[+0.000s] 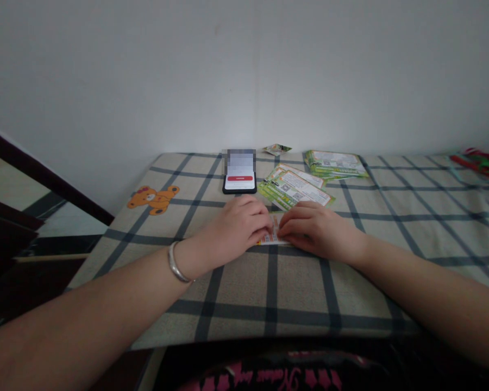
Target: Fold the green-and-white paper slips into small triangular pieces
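Observation:
A small orange-and-white printed card (274, 237) lies flat on the checked cloth between my hands, its middle partly hidden by my fingers. My left hand (232, 228), with a silver bangle (178, 262) on the wrist, grips the card's left end. My right hand (313, 229) holds its right end, fingers curled over it. Just beyond my hands, green-and-white printed cards with QR codes (293, 190) lie fanned, nearly touching my right knuckles. A smartphone (239, 179) lies screen up beyond my left fingers, showing a red button.
The cloth (269, 288) has a grey-and-beige check and a teddy-bear sticker (153, 199). A thicker pile of green cards (334, 164) and a small packet (277, 149) lie near the white wall. Red-and-green items (481, 167) sit far right. A dark rail (41, 174) runs along the left.

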Motion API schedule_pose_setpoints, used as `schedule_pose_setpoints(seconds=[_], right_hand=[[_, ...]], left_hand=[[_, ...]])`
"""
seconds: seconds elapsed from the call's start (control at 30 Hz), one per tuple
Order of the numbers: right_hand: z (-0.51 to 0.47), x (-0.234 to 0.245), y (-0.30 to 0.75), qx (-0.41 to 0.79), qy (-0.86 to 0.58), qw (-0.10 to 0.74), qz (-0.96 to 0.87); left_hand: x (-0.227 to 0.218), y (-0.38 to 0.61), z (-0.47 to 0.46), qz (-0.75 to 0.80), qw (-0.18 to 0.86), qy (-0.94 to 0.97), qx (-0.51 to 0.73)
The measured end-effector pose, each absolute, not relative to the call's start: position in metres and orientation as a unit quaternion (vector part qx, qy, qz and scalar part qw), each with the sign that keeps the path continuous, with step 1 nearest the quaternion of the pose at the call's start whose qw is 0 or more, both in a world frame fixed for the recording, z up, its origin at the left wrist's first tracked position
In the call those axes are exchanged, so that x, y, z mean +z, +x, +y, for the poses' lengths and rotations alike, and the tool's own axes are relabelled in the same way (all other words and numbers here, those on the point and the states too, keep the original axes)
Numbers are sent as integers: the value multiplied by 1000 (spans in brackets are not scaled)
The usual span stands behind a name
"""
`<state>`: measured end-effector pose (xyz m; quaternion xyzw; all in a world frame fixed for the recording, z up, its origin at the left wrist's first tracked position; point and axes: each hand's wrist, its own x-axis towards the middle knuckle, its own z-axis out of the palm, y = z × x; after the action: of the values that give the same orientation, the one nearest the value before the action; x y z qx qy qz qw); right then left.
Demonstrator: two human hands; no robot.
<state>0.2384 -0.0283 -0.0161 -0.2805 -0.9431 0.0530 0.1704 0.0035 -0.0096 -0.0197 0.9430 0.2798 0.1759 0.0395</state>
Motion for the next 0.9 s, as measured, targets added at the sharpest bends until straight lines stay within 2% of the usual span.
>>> schedule_pose_setpoints(seconds=[0.17, 0.4, 0.9], right_hand=[[-25, -23, 240, 128, -249, 212, -937], [-27, -23, 240, 107, -257, 207, -938], [-28, -21, 238, 89, -254, 195, -943]], left_hand=[[-21, 4, -7, 233, 42, 956, 171], [-16, 0, -7, 125, 22, 977, 168], [-8, 1, -23, 149, -52, 982, 104]])
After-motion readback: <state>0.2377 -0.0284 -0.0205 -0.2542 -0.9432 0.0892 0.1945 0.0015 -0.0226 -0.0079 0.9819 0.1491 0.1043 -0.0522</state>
